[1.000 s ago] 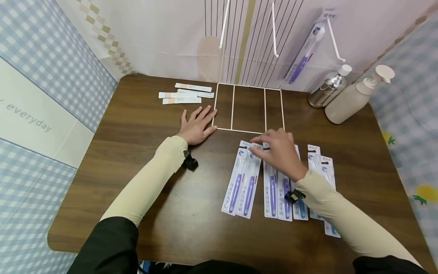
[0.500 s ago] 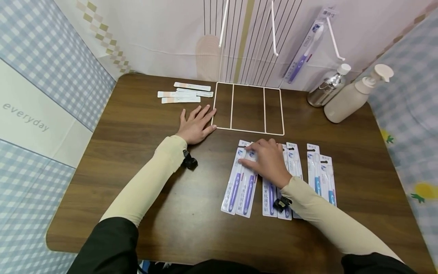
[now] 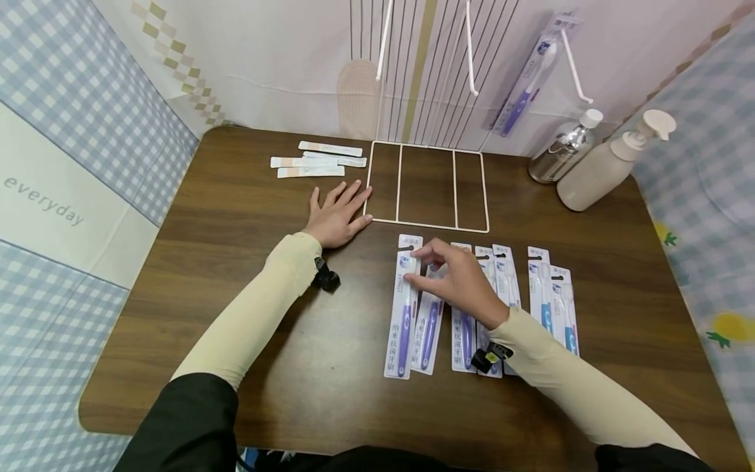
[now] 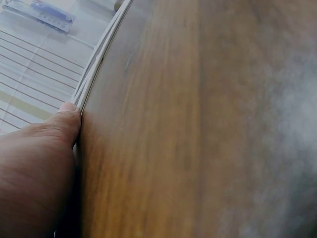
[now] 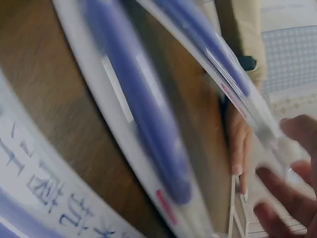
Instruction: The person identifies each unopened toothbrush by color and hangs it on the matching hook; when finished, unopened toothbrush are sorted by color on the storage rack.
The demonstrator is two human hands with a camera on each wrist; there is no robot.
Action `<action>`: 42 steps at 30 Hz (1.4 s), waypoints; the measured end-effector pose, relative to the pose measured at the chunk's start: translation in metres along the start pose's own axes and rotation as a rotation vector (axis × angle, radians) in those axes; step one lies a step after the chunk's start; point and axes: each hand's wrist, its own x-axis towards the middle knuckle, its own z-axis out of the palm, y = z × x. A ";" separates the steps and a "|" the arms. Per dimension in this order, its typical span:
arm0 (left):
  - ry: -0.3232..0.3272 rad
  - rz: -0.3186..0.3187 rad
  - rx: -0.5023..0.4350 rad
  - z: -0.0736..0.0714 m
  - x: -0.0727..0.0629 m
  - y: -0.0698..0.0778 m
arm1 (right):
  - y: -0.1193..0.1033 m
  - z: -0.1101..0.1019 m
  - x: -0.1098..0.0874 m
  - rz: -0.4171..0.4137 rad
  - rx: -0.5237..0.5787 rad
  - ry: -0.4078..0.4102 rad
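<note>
My left hand (image 3: 337, 215) lies flat on the table with fingers spread, its fingertips and thumb at the left edge of the white wire base (image 3: 398, 185). In the left wrist view its thumb (image 4: 62, 124) touches the wire. My right hand (image 3: 460, 283) pinches the leftmost packaged toothbrush (image 3: 403, 328), purple-handled, near its upper part. In the right wrist view that packaged toothbrush (image 5: 218, 54) appears raised off the table between thumb and fingers. Just beside it lies a second purple packaged toothbrush (image 3: 428, 334), partly hidden by the hand.
More packaged toothbrushes (image 3: 464, 341) lie rightward, including a blue pair (image 3: 539, 288). Several paper-wrapped strips (image 3: 311, 172) sit at the back left. Wire hooks (image 3: 472, 59) project above the base; one bears a purple packaged toothbrush (image 3: 525, 92). A silver bottle (image 3: 557, 156) and pump bottle (image 3: 604, 167) stand back right.
My right hand has moved left from above the middle packages and taken hold of the leftmost packaged toothbrush, which has shifted and turned straighter. My left hand has stayed put.
</note>
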 end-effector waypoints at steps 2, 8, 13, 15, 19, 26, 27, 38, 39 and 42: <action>0.001 0.000 0.000 -0.001 -0.001 0.001 | -0.007 -0.004 -0.001 -0.011 0.077 -0.003; 0.002 0.010 0.000 -0.003 -0.003 0.003 | -0.024 -0.026 -0.006 -0.107 0.150 0.093; -0.001 0.006 0.003 -0.002 -0.002 0.002 | -0.031 -0.066 0.000 -0.180 0.164 0.255; -0.001 0.004 0.001 -0.002 -0.002 0.002 | -0.030 -0.087 0.006 -0.191 0.152 0.341; 0.003 0.003 -0.005 -0.002 -0.001 0.002 | -0.023 -0.128 0.017 -0.171 0.126 0.548; -0.006 0.004 -0.015 -0.001 0.000 0.002 | -0.010 -0.175 0.034 -0.145 0.148 0.764; -0.006 0.005 -0.019 -0.001 0.000 0.002 | -0.008 -0.178 0.035 -0.144 0.145 0.772; 0.003 0.004 -0.017 -0.003 -0.004 0.004 | 0.001 -0.183 0.056 -0.113 0.108 0.788; 0.003 0.006 -0.015 -0.004 -0.004 0.005 | -0.001 -0.182 0.058 -0.115 0.100 0.778; 0.002 0.006 -0.008 -0.006 -0.006 0.006 | -0.006 -0.181 0.068 -0.071 0.123 0.776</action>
